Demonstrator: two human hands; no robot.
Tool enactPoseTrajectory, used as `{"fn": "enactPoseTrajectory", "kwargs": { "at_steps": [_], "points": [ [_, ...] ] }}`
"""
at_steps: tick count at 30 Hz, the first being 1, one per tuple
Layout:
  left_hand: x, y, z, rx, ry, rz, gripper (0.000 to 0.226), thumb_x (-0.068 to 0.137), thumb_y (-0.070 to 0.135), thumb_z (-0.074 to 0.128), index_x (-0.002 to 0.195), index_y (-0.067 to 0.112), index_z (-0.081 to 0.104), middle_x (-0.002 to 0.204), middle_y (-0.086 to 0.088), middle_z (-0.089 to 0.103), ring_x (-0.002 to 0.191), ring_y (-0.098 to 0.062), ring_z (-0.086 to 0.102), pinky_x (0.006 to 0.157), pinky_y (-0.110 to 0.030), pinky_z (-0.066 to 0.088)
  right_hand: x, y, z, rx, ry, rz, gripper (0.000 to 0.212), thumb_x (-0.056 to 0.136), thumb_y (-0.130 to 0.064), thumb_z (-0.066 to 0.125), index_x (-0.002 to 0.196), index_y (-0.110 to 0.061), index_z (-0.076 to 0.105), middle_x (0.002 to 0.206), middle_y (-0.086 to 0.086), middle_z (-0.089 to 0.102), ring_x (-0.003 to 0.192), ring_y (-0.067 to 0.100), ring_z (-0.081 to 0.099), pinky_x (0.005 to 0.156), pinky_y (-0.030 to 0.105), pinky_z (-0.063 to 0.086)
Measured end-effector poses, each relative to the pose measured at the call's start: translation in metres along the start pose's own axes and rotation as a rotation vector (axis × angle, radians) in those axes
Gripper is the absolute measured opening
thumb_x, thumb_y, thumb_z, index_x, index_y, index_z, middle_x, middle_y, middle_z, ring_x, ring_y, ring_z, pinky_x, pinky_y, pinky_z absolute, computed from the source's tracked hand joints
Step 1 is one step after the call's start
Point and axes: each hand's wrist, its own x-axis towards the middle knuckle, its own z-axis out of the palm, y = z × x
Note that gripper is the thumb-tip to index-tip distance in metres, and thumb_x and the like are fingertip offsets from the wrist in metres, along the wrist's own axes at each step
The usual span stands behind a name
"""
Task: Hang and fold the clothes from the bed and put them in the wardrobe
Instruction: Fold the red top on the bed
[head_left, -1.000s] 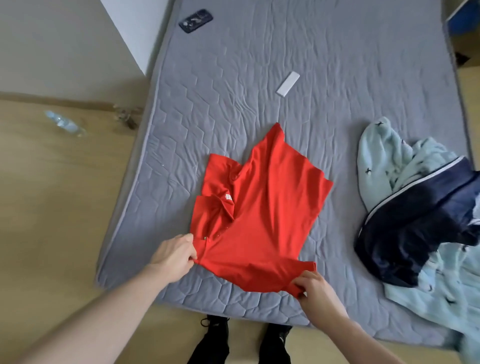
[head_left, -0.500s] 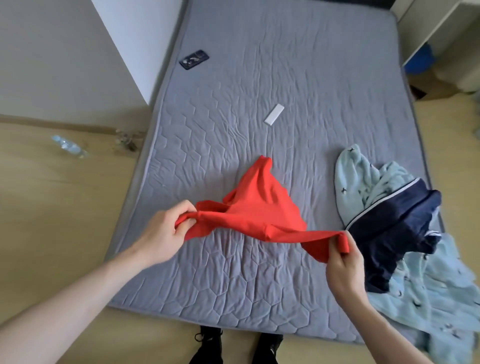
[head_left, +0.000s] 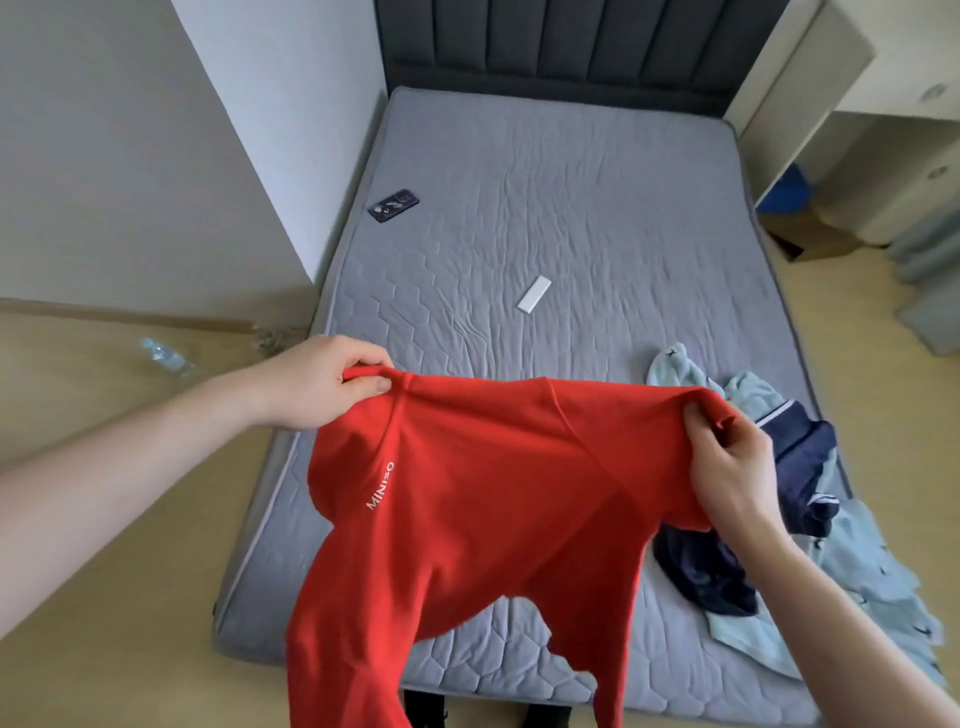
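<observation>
A red shirt (head_left: 483, 499) with small white lettering hangs in the air above the near end of the grey bed (head_left: 545, 197). My left hand (head_left: 317, 382) pinches its upper left edge. My right hand (head_left: 727, 462) grips its upper right edge. The cloth is stretched between both hands and drapes down toward me. A pile of light blue patterned and dark navy clothes (head_left: 800, 499) lies on the bed's right side, partly hidden behind my right hand.
A dark phone (head_left: 393, 206) lies near the bed's left edge and a small white object (head_left: 533, 294) at its middle. A plastic bottle (head_left: 166, 356) lies on the wooden floor at left. White furniture (head_left: 852, 104) stands at the back right.
Both hands have lifted the red shirt off the bed and spread it out in the air. The view has tilted up, showing the headboard.
</observation>
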Motion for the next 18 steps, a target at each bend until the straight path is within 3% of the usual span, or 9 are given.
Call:
{"fn": "enactPoseTrajectory", "kwargs": {
  "at_steps": [3, 6, 9, 11, 13, 18],
  "points": [
    [0.033, -0.029, 0.036, 0.082, -0.046, -0.086, 0.022, 0.099, 0.03, 0.065, 0.079, 0.039, 0.063, 0.069, 0.022, 0.064, 0.071, 0.002, 0.059, 0.068, -0.024, 0.041, 0.019, 0.036, 0.032, -0.095, -0.058, 0.089, 0.028, 0.1, -0.045, 0.059, 0.099, -0.021, 0.074, 0.081, -0.005, 0.074, 0.076, 0.006, 0.064, 0.069, 0.033, 0.05],
    [0.079, -0.068, 0.08, 0.175, -0.093, -0.166, 0.028, 0.099, 0.033, 0.064, 0.073, 0.038, 0.056, 0.067, 0.019, 0.06, 0.072, -0.009, 0.058, 0.066, -0.029, 0.037, 0.044, 0.074, 0.073, -0.171, -0.138, 0.13, 0.02, 0.103, -0.039, 0.059, 0.095, -0.028, 0.074, 0.076, -0.008, 0.071, 0.084, 0.017, 0.07, 0.062, 0.026, 0.044],
    [0.13, -0.109, 0.12, 0.211, 0.032, -0.296, 0.007, 0.098, 0.035, 0.065, 0.095, 0.028, 0.067, 0.095, 0.003, 0.072, 0.096, -0.027, 0.067, 0.078, -0.033, 0.048, 0.08, 0.109, 0.115, -0.25, -0.154, 0.147, 0.022, 0.104, -0.033, 0.058, 0.111, -0.018, 0.072, 0.088, -0.003, 0.07, 0.099, 0.029, 0.068, 0.076, 0.033, 0.045],
    [0.159, -0.135, 0.15, 0.162, 0.19, -0.389, 0.021, 0.095, 0.032, 0.069, 0.114, 0.024, 0.065, 0.116, 0.0, 0.07, 0.112, -0.028, 0.064, 0.095, -0.039, 0.05, 0.099, 0.132, 0.141, -0.271, -0.123, 0.193, 0.031, 0.102, -0.034, 0.059, 0.125, -0.012, 0.062, 0.118, 0.007, 0.07, 0.113, 0.032, 0.064, 0.093, 0.04, 0.049],
    [0.172, -0.154, 0.185, 0.12, 0.251, -0.451, 0.033, 0.092, 0.029, 0.072, 0.121, 0.017, 0.061, 0.126, -0.007, 0.064, 0.121, -0.032, 0.058, 0.104, -0.044, 0.046, 0.102, 0.158, 0.162, -0.294, -0.12, 0.25, 0.048, 0.1, -0.035, 0.063, 0.14, -0.012, 0.051, 0.137, 0.008, 0.062, 0.127, 0.031, 0.058, 0.104, 0.041, 0.043],
    [0.124, -0.196, 0.294, 0.117, -0.021, -0.569, 0.033, 0.086, 0.032, 0.076, 0.115, 0.023, 0.062, 0.129, -0.007, 0.056, 0.125, -0.031, 0.058, 0.106, -0.04, 0.045, 0.03, 0.24, 0.183, -0.47, -0.386, 0.415, 0.058, 0.095, -0.031, 0.071, 0.144, -0.01, 0.048, 0.143, 0.013, 0.058, 0.13, 0.033, 0.056, 0.104, 0.038, 0.042]
  ]
}}
